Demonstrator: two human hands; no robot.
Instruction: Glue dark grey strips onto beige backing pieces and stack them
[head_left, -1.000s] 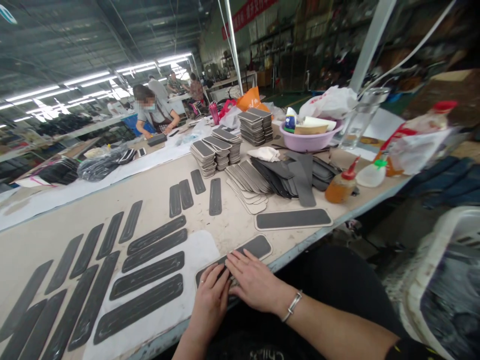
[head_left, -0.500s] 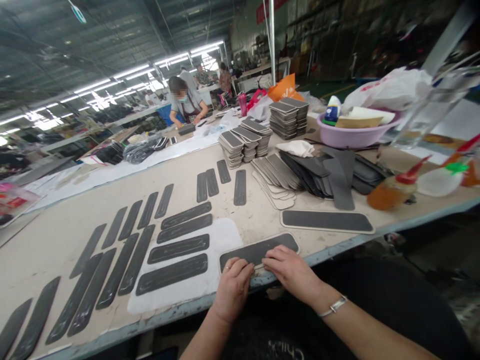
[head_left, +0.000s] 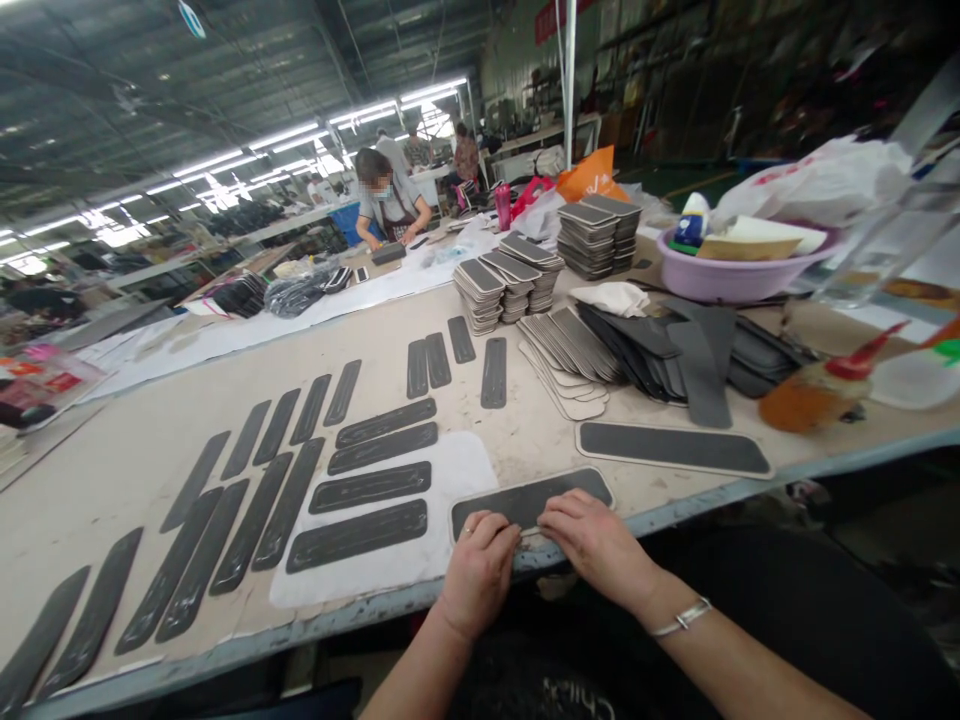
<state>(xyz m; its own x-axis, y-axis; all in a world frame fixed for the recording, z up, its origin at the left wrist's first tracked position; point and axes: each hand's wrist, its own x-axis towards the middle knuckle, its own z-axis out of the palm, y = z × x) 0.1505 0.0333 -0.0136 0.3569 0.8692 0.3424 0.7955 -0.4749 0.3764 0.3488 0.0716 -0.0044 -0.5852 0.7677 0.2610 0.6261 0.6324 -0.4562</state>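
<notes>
A long dark grey panel with rounded corners and a pale border [head_left: 510, 496] lies at the front edge of the table. My left hand [head_left: 481, 568] grips its near edge with bent fingers, the fingertips on top. Close beside it, my right hand [head_left: 600, 548] holds the same edge further right, fingers pressed together and thumb mostly hidden. A similar bordered panel [head_left: 675, 448] rests just beyond to the right. To the left, several shiny dark strips [head_left: 358, 535] lie spread out, some on a white sheet [head_left: 466, 470].
Stacks of bordered panels [head_left: 480, 290] stand behind, beside fanned panels [head_left: 566, 350] and loose dark pieces [head_left: 701, 370]. At right are a bottle of amber liquid with a red nozzle [head_left: 814, 395] and a lilac basin [head_left: 731, 275]. Across the table a person [head_left: 390, 205] works.
The whole view has shifted slightly, so things appear further right. Both hands stay on the near edge of the same panel, with hardly any movement along it.
</notes>
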